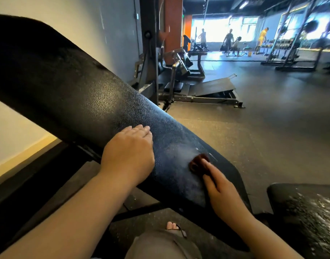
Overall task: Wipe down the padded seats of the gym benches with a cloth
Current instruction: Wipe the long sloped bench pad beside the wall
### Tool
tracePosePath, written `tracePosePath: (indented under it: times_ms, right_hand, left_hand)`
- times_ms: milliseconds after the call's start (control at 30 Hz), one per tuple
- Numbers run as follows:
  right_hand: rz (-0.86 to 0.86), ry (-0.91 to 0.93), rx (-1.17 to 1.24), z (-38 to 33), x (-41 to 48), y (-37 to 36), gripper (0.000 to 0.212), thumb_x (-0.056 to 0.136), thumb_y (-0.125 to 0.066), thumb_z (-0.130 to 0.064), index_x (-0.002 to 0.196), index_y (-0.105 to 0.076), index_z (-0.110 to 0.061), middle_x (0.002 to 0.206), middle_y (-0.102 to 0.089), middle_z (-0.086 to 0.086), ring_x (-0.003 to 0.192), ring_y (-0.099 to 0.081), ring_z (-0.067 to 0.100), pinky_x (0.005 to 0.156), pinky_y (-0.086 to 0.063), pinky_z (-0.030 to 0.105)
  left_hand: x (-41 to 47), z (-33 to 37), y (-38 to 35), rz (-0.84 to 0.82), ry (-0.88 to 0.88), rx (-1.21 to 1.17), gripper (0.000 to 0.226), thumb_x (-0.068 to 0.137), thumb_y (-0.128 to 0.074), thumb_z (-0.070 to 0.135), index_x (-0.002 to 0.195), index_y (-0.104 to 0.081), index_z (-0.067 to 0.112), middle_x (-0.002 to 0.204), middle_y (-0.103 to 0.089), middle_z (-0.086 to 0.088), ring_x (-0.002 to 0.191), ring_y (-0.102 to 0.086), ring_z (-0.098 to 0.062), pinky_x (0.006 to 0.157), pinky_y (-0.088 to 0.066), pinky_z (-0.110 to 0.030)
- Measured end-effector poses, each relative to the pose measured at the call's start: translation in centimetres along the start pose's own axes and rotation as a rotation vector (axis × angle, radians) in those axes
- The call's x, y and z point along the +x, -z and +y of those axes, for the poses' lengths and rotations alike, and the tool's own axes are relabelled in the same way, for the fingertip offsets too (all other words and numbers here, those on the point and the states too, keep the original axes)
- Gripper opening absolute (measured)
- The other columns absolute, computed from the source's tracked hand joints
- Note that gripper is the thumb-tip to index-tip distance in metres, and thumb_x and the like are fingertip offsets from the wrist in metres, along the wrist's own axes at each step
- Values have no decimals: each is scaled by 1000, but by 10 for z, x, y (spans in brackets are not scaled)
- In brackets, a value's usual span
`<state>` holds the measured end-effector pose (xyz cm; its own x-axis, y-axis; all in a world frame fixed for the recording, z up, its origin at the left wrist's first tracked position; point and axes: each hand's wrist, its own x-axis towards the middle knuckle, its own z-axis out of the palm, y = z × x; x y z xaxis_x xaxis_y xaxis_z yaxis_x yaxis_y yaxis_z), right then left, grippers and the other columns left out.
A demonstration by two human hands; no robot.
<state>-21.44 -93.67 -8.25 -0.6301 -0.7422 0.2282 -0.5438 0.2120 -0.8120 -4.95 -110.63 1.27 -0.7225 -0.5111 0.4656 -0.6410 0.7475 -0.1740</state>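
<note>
A long black padded bench back (96, 101) slants from upper left down to lower right. My left hand (128, 150) lies flat on its near side, fingers straight. A small dark brown cloth (198, 162) sits bunched on the pad's lower end. My right hand (222, 191) presses the cloth against the pad with its fingers stretched over it. A second black pad (306, 212), the seat, shows streaky wet marks at the lower right.
A cream wall (16, 131) stands to the left. Black gym machines (179, 71) and a low inclined footplate (213, 86) stand behind the bench. Grey rubber floor (272, 118) spreads to the right. Several people (233, 43) and racks (295, 43) are far off by the windows.
</note>
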Motion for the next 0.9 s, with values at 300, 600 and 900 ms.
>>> tracePosePath:
  times_ms: [300, 600, 900]
  right_hand:
    - [-21, 170, -45, -44, -8, -27, 50, 101, -49, -9, 149, -45, -25, 143, -50, -6, 131, -41, 7, 102, -23, 4]
    - [17, -337, -79, 7, -13, 10, 41, 105, -38, -19, 145, -47, -22, 140, -55, 13, 123, -53, 31, 90, -38, 32]
    - [-135, -205, -162, -24, -13, 11, 41, 107, -41, -22, 147, -47, -26, 141, -57, 6, 118, -56, 23, 91, -38, 23]
  left_hand:
    - [-3, 17, -1, -26, 46, 75, 51, 100, -35, 22, 149, -41, 8, 159, -36, -6, 148, -28, -18, 122, -15, -35]
    - [-6, 19, 2, -76, 52, 85, 51, 100, -35, 24, 148, -43, 7, 158, -37, -6, 147, -31, -19, 122, -17, -37]
    - [-11, 18, 8, -111, 20, 71, 50, 101, -34, 25, 148, -43, 9, 159, -36, -4, 148, -29, -18, 122, -16, -36]
